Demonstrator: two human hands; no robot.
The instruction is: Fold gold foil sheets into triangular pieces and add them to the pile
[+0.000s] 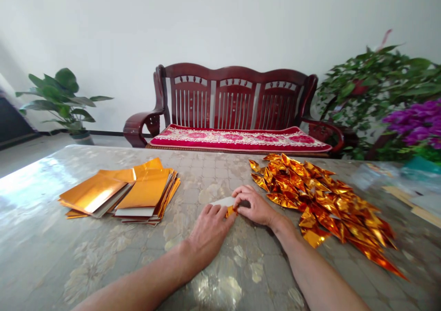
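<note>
A sheet of gold foil paper (223,202), pale side up with a folded gold edge, lies on the table between my hands. My left hand (212,223) presses down on its near side, fingers closed together over it. At the sheet's right end, my right hand (252,205) pinches the folded gold part between thumb and fingers. My fingers partly cover the sheet. To the left are stacks of flat gold foil sheets (141,189). A heap of folded gold foil pieces (320,196) spreads out beside my right forearm.
The table (138,265) has a glossy, floral-patterned cover. Clear plastic bags (375,175) and tan strips (409,203) lie at its right side. Behind it stands a dark red wooden bench (234,99) with a red floral cushion. Potted plants (65,99) flank the bench.
</note>
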